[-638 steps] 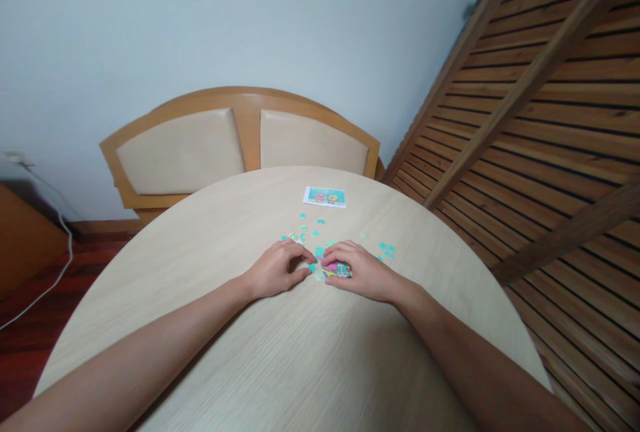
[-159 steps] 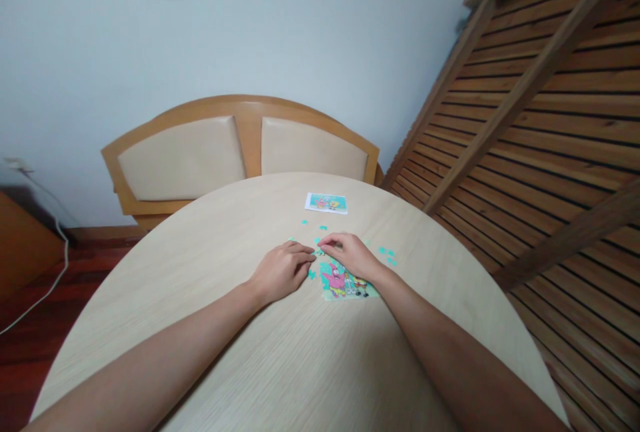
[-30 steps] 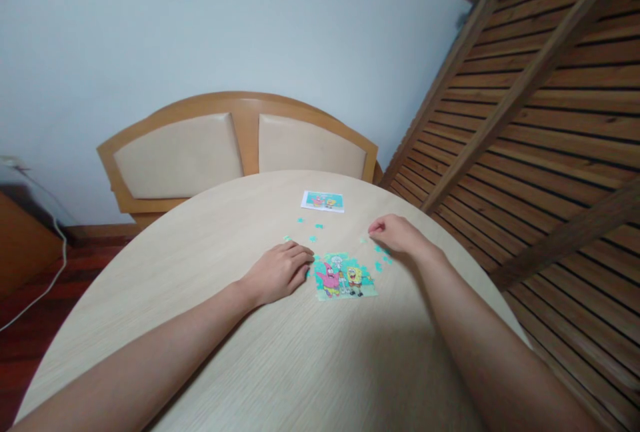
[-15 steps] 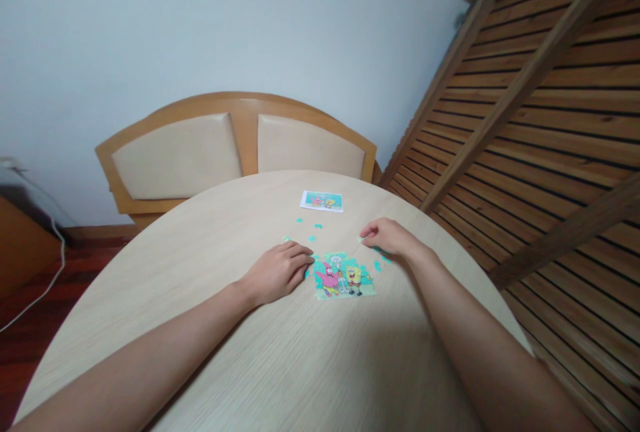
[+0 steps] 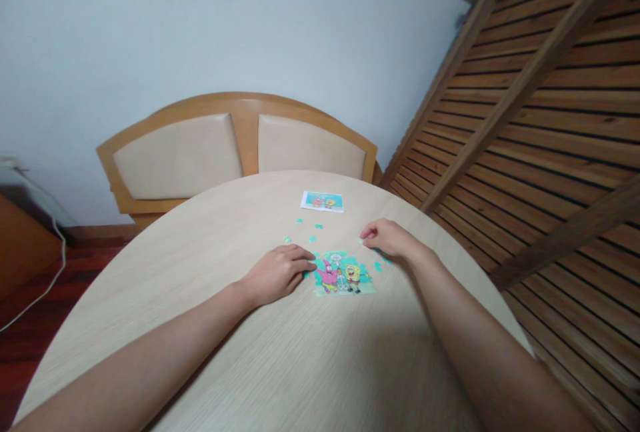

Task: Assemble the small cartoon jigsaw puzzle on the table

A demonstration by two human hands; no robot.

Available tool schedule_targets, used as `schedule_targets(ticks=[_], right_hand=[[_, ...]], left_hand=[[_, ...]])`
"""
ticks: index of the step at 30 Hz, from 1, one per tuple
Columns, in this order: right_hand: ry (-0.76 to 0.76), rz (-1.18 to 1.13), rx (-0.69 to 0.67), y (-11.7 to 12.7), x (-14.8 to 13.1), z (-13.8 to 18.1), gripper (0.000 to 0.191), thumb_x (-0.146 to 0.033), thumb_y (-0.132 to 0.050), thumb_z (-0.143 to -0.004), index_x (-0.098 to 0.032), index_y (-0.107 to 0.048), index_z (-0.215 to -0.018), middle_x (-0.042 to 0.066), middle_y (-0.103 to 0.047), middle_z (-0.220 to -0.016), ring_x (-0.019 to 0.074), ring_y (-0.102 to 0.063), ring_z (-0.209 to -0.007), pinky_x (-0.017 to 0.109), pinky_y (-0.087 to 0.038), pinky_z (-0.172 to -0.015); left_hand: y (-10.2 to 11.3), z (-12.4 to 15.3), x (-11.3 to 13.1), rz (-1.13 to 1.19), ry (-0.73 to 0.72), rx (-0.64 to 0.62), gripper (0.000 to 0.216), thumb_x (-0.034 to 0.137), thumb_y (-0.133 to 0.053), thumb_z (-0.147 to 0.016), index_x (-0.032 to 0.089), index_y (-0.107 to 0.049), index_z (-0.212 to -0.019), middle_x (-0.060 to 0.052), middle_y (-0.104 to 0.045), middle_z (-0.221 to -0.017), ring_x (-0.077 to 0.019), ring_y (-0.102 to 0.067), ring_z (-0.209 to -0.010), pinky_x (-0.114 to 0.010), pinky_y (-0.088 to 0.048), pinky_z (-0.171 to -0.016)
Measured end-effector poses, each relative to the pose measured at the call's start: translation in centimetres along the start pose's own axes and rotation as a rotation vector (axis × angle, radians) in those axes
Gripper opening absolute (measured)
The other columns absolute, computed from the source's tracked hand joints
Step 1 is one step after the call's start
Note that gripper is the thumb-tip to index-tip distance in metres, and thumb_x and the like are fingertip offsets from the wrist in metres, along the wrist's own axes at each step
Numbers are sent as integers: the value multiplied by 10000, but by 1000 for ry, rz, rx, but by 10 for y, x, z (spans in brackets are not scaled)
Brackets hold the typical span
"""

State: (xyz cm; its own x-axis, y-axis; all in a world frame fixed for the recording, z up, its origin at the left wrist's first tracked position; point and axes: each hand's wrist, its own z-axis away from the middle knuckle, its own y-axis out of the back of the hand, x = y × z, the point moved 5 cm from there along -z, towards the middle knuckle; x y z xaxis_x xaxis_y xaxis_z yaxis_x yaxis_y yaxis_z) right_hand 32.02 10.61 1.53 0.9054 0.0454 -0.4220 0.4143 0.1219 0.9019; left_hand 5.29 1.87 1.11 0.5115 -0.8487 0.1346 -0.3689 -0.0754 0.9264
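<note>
A partly built cartoon jigsaw puzzle (image 5: 344,274) lies on the round light-wood table (image 5: 280,365). My left hand (image 5: 277,273) rests on the table with curled fingers, its fingertips touching the puzzle's left edge. My right hand (image 5: 386,239) sits just beyond the puzzle's upper right corner, fingers pinched together on a small puzzle piece at its tips. Loose teal pieces (image 5: 312,239) lie scattered behind the puzzle, and a few more (image 5: 379,266) peek out beside my right wrist.
A small reference picture card (image 5: 323,201) lies near the table's far edge. A padded wooden bench back (image 5: 235,145) stands behind the table. A slatted wooden frame (image 5: 540,112) leans at the right. A cable (image 5: 35,299) runs over the red floor at left.
My right hand has drawn back slightly from the loose pieces at the right toward the puzzle's upper right corner. My left hand has stayed at the puzzle's left edge.
</note>
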Motion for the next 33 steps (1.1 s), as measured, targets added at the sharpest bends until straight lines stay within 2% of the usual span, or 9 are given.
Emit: schedule_targets(ticks=[10, 12, 16, 19, 23, 26, 30, 33], right_hand=[[-2, 3, -3, 4, 0, 2, 210, -127, -720, -733, -168, -780, -930, 38, -765, -849, 157, -683, -759, 217, -468, -657], [-2, -3, -6, 10, 1, 4, 195, -121, -705, -737, -157, -779, -914, 40, -763, -827, 154, -679, -738, 215, -468, -642], [-27, -13, 9, 23, 6, 10, 151, -120, -703, -703, -159, -774, -831, 39, -757, -774, 159, -673, -700, 217, -458, -602], [-46, -5, 8, 27, 6, 14, 139, -134, -721, -675, -168, -770, -800, 34, -753, -757, 163, -672, -695, 215, -447, -580], [-46, 29, -8, 23, -1, 15, 132, -155, -719, -692, -171, -770, -813, 38, -751, -763, 164, -667, -683, 226, -443, -577], [-31, 51, -15, 15, -14, 16, 158, -158, -718, -703, -176, -772, -850, 44, -753, -790, 173, -669, -690, 244, -449, -599], [40, 87, -22, -1, -44, 22, 193, -169, -726, -719, -212, -775, -901, 46, -763, -884, 193, -686, -779, 268, -461, -688], [156, 194, 4, -13, -73, 31, 197, -183, -662, -794, -225, -772, -951, 61, -770, -954, 225, -693, -888, 298, -461, -762]], left_hand=[[1, -2, 1, 5, 21, -1, 303, 129, -480, -916, 213, -688, -1119, -64, -696, -1182, -218, -646, -1085, -391, -530, -966], [1, -1, -8, -12, 132, 58, 277, 136, -481, -904, 207, -686, -1075, -67, -708, -1128, -231, -654, -1038, -410, -535, -933], [5, 10, -42, -25, 508, 285, 241, 139, -502, -856, 175, -664, -1031, -98, -719, -1021, -275, -655, -965, -456, -536, -867], [4, 18, -60, -31, 634, 374, 257, 200, -546, -872, 181, -663, -1100, -106, -734, -1056, -280, -667, -990, -426, -548, -844], [-3, 17, -66, -32, 605, 321, 282, 264, -599, -895, 204, -674, -1160, -78, -748, -1090, -277, -669, -1016, -409, -549, -868], [-3, 14, -61, -42, 545, 278, 207, 272, -585, -918, 226, -731, -1058, -59, -751, -1090, -276, -661, -1023, -434, -541, -901], [-1, 12, -58, -28, 520, 257, 225, 282, -546, -948, 226, -764, -942, -48, -752, -1075, -258, -659, -1004, -424, -538, -903], [-3, 12, -62, 19, 537, 251, 197, 278, -567, -931, 220, -756, -928, -53, -757, -1000, -250, -661, -956, -406, -536, -867]])
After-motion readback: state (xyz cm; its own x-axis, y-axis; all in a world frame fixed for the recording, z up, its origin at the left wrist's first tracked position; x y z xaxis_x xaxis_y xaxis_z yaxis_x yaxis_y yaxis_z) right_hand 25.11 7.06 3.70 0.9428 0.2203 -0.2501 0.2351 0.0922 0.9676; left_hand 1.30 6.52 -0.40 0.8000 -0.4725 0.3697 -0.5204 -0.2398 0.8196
